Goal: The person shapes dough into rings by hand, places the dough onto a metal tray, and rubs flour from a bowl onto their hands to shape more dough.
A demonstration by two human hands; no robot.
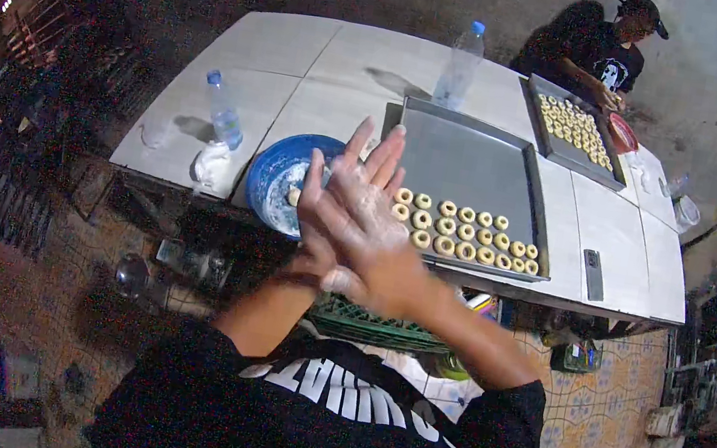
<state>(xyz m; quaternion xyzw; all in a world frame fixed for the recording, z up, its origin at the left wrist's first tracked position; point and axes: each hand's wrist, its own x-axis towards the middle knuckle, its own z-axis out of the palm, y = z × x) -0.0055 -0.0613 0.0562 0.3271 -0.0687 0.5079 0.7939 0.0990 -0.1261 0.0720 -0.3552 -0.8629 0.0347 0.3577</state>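
Note:
My left hand [317,214] and my right hand [377,239] are pressed palm to palm, dusted with white flour. The right lies across the left, and the outstretched fingers point away from me. Whatever may be between the palms is hidden. Just left of them, partly covered by them, stands a blue basin [264,171] with white flour and a pale dough piece [293,197] in it. To the right lies a grey metal tray [471,159], its near part set with rows of small dough rings [466,230].
A white tiled table [252,90] carries two plastic bottles [223,112] [459,69], a white bag [212,165] and a phone [593,275]. Across its far right corner, a person [605,52] works beside another filled tray [576,133] and a red bowl [622,133]. A green crate [379,326] sits below the table.

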